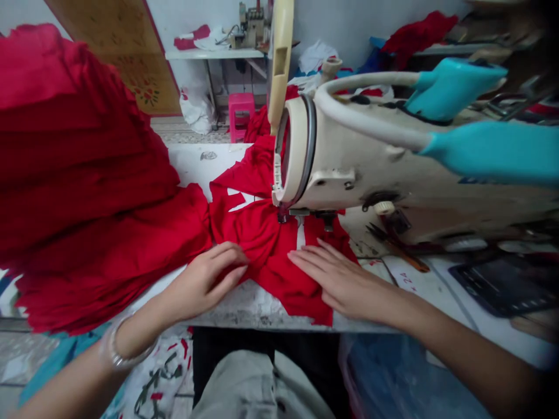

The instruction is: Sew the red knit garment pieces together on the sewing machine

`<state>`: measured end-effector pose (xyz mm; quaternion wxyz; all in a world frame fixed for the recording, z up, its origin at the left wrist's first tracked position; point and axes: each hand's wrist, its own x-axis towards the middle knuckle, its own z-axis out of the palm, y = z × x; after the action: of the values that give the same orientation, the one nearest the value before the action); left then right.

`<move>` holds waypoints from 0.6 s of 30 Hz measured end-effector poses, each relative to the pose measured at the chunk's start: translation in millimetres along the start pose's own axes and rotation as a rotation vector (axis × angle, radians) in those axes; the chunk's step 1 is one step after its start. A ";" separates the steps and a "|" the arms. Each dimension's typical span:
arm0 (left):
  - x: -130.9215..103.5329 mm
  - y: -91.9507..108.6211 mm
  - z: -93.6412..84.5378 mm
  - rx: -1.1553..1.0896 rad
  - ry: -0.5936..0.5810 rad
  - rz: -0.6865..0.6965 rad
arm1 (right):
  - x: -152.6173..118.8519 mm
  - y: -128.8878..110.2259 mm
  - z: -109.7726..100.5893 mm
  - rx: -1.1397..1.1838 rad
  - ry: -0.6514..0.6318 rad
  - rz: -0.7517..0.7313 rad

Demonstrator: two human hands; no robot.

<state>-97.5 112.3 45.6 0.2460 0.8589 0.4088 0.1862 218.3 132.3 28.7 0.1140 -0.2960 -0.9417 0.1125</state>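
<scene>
A red fabric piece (266, 250) lies on the white sewing table, running under the needle area of the sewing machine (362, 157). My left hand (216, 270) is at the left edge of this piece, fingers bent and thumb tip close to the fingertips, closed on the cloth. Flat on the fabric just right of the presser foot (283, 215) lies my right hand (345, 282), its fingers stretched out. White table shows through gaps in the red cloth near the needle.
A tall stack of red fabric (78, 174) rises at the left. Thread snips (404, 253) and a dark phone-like device (502, 282) lie at the right, under the machine arm. Behind stand a pink stool (241, 113) and another machine (250, 29).
</scene>
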 end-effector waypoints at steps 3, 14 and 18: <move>-70.6 -5.1 8.1 0.148 0.142 -0.119 | -6.5 -14.0 -5.9 -0.031 0.017 -0.030; -93.7 8.2 -15.5 -0.144 0.707 -0.267 | -10.6 -138.0 48.6 -0.046 0.044 -0.116; -21.7 32.6 26.6 -0.089 0.351 -0.073 | 3.3 -102.9 47.2 -0.151 0.397 -0.030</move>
<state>-76.6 70.2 40.3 0.2153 0.7860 0.4677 0.3423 147.6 45.2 13.2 0.2764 -0.3059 -0.9108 -0.0206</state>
